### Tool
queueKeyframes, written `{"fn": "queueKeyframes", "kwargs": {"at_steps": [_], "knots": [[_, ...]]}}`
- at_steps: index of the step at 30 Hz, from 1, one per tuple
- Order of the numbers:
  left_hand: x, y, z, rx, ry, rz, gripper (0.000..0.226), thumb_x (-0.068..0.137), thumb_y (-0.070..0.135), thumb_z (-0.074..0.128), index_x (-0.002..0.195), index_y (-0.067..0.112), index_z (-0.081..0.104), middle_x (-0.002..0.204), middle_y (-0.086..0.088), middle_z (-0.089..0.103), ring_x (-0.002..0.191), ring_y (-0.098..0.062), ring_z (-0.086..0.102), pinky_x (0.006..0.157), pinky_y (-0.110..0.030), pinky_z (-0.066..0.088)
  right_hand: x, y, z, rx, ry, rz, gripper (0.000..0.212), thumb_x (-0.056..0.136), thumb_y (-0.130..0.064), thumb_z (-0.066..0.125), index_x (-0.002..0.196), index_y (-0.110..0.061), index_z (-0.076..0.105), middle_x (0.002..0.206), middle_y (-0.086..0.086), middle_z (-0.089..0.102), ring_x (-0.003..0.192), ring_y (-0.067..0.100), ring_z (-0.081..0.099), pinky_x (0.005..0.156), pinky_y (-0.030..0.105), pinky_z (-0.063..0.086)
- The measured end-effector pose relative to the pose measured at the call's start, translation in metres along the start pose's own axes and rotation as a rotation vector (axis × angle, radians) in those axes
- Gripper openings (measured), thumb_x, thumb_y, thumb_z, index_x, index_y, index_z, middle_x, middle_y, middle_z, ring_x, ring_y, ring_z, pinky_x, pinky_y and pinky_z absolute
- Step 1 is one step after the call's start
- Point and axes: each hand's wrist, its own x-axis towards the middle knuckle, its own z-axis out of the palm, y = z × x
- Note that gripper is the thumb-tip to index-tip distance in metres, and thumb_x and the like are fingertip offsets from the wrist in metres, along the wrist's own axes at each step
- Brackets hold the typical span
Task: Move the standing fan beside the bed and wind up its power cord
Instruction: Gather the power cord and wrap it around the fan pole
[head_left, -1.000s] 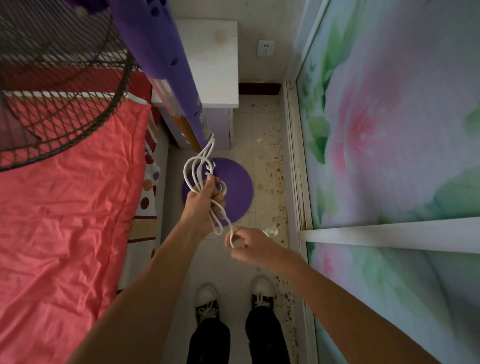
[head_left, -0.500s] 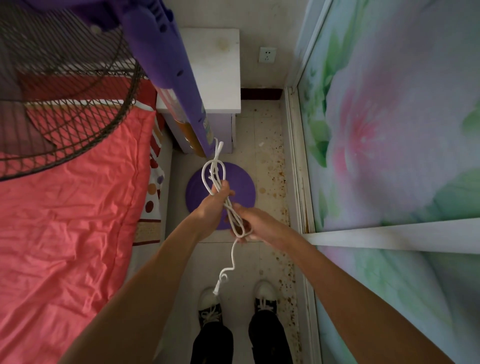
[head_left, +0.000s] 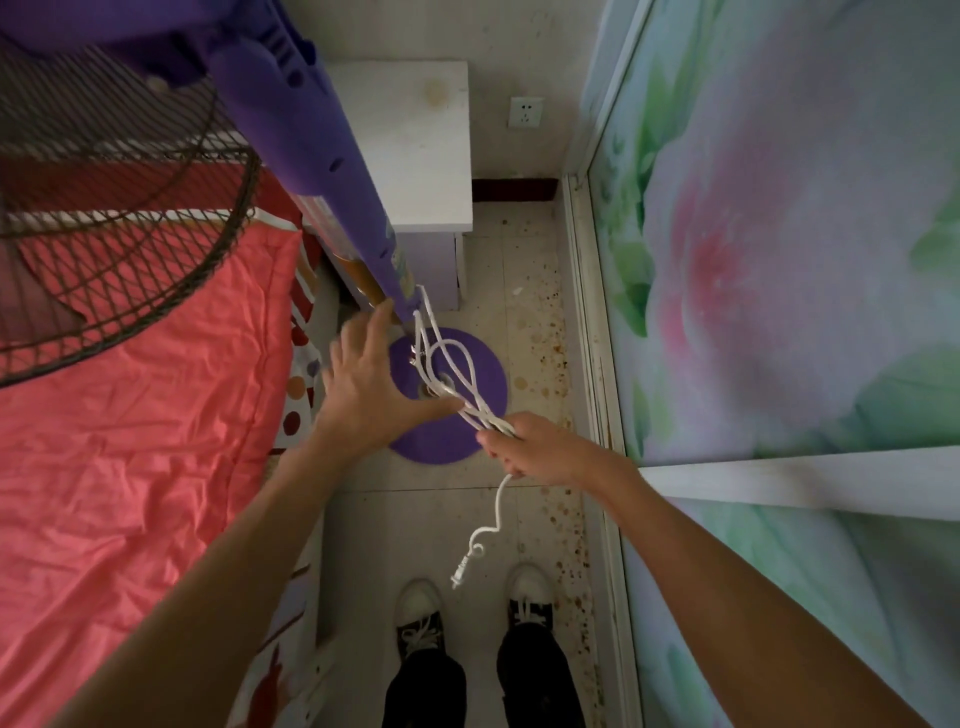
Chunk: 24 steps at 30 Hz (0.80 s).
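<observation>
Standing fan (head_left: 311, 156) parked beside bed (head_left: 130, 415), pole just past left fingertips; power cord (head_left: 452, 379) looped, loops pinched in right hand (head_left: 540, 449), plug (head_left: 458, 574) dangling below; left hand (head_left: 363, 384) splayed, empty; best: wrap tail snugly round bundle

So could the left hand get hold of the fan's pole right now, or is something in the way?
Probably yes. The left hand is open, fingers spread, right beside the purple pole, one fingertip about at its lower end. The white cord loops hang on the pole's other side, gripped by the right hand, so nothing blocks it.
</observation>
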Motion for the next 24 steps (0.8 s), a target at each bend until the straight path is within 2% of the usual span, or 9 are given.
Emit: {"fn": "queueKeyframes", "kwargs": {"at_steps": [1, 3, 6, 9, 12, 16, 18, 22, 24], "knots": [[0.002, 0.002, 0.001, 0.266, 0.099, 0.290, 0.122, 0.049, 0.074, 0.076, 0.150, 0.027, 0.026, 0.154, -0.009, 0.030, 0.141, -0.033, 0.029, 0.106, -0.063, 0.034, -0.001, -0.001, -0.005, -0.049, -0.018, 0.002, 0.032, 0.101, -0.040, 0.045, 0.081, -0.019, 0.060, 0.070, 0.001, 0.055, 0.066, 0.016, 0.052, 0.071, 0.036, 0.051], [0.012, 0.012, 0.007, 0.631, -0.009, 0.690, 0.115, 0.052, 0.067, 0.078, 0.148, 0.025, 0.033, 0.154, -0.007, 0.034, 0.143, -0.033, 0.028, 0.106, -0.063, 0.031, 0.000, -0.007, -0.016, -0.118, -0.067, -0.003, 0.032, 0.102, -0.037, 0.046, 0.080, -0.018, 0.059, 0.070, 0.002, 0.054, 0.066, 0.017, 0.051, 0.066, 0.033, 0.046], [0.036, 0.019, 0.023, 0.889, -0.336, 0.779, 0.069, 0.074, 0.055, 0.073, 0.133, 0.028, 0.049, 0.142, 0.000, 0.054, 0.140, -0.026, 0.040, 0.112, -0.058, 0.025, -0.002, -0.014, -0.027, -0.171, -0.099, 0.007, 0.033, 0.101, -0.037, 0.047, 0.088, -0.010, 0.062, 0.069, 0.000, 0.054, 0.063, 0.017, 0.048, 0.062, 0.031, 0.043], [0.057, 0.015, 0.026, 0.847, -0.281, 0.864, 0.024, 0.086, 0.040, 0.066, 0.106, 0.028, 0.062, 0.108, 0.005, 0.071, 0.108, -0.020, 0.064, 0.107, -0.046, 0.034, -0.005, -0.015, -0.035, -0.148, -0.100, -0.006, 0.031, 0.101, -0.036, 0.047, 0.087, -0.011, 0.057, 0.070, 0.002, 0.050, 0.066, 0.022, 0.043, 0.064, 0.036, 0.040], [0.072, 0.015, 0.021, 0.776, -0.198, 0.860, 0.022, 0.077, 0.038, 0.077, 0.091, 0.024, 0.066, 0.089, 0.000, 0.072, 0.086, -0.022, 0.068, 0.094, -0.044, 0.047, -0.009, -0.015, -0.048, -0.114, -0.052, -0.060, 0.028, 0.100, -0.038, 0.048, 0.083, -0.016, 0.053, 0.067, -0.001, 0.048, 0.062, 0.018, 0.042, 0.062, 0.033, 0.041], [0.079, 0.021, 0.020, 0.591, -0.177, 0.819, 0.020, 0.075, 0.026, 0.080, 0.084, 0.015, 0.067, 0.077, -0.005, 0.069, 0.070, -0.024, 0.066, 0.071, -0.040, 0.057, -0.009, -0.011, -0.056, -0.061, 0.011, -0.067, 0.038, 0.099, -0.039, 0.050, 0.088, -0.003, 0.054, 0.070, 0.005, 0.047, 0.063, 0.020, 0.042, 0.064, 0.037, 0.042], [0.077, 0.020, 0.019, 0.498, -0.172, 0.731, 0.014, 0.079, 0.022, 0.078, 0.083, 0.011, 0.069, 0.075, -0.008, 0.069, 0.068, -0.027, 0.066, 0.062, -0.040, 0.057, -0.008, -0.006, -0.059, -0.021, 0.031, -0.078, 0.035, 0.096, -0.033, 0.058, 0.091, 0.002, 0.056, 0.072, 0.009, 0.049, 0.064, 0.023, 0.049, 0.068, 0.041, 0.052], [0.083, 0.027, 0.019, 0.399, -0.149, 0.477, 0.019, 0.091, 0.026, 0.064, 0.090, 0.009, 0.071, 0.081, -0.014, 0.072, 0.076, -0.037, 0.067, 0.066, -0.040, 0.052, -0.009, 0.007, -0.061, 0.362, 0.246, -0.171, 0.014, 0.087, -0.010, 0.071, 0.089, -0.008, 0.057, 0.076, 0.007, 0.058, 0.062, 0.019, 0.060, 0.063, 0.032, 0.057], [0.092, 0.039, 0.020, 0.406, -0.103, 0.399, 0.022, 0.093, 0.030, 0.059, 0.094, 0.012, 0.071, 0.082, -0.013, 0.072, 0.076, -0.037, 0.067, 0.065, -0.038, 0.048, -0.001, 0.010, -0.045, 0.334, 0.442, -0.123, 0.011, 0.095, -0.018, 0.062, 0.095, -0.014, 0.051, 0.077, 0.001, 0.060, 0.059, 0.014, 0.057, 0.058, 0.024, 0.052]]}}
